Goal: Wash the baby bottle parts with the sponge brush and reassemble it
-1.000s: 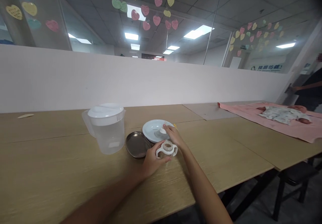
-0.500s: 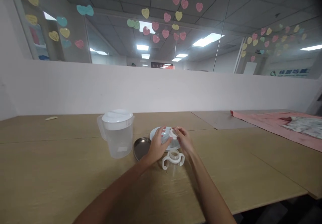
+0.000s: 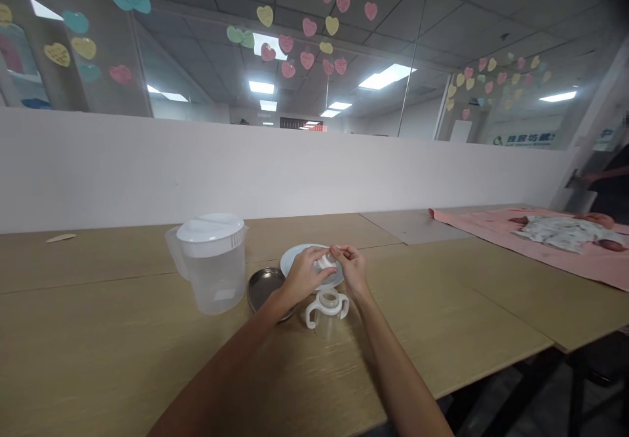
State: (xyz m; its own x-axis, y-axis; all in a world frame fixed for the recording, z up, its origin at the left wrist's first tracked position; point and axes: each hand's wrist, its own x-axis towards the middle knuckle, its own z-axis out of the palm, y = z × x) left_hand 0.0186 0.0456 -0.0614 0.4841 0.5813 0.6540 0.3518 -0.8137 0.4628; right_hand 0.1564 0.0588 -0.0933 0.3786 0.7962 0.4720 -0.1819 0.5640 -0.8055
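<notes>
Cap (image 3: 326,262) sits pinched between narrowed fingers of left hand (image 3: 305,274) and right hand (image 3: 352,269), over plate (image 3: 291,258); open bottle (image 3: 328,314) stands nearer tabletop's (image 3: 442,306) front edge; lidded pitcher's (image 3: 214,273) contents cannot be told.

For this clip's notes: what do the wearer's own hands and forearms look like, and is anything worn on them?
Both the left hand and the right hand are bare, without gloves. The forearms are bare too, with no sleeve in view and no watch or bracelet visible. Any ring is too small to tell.
</notes>
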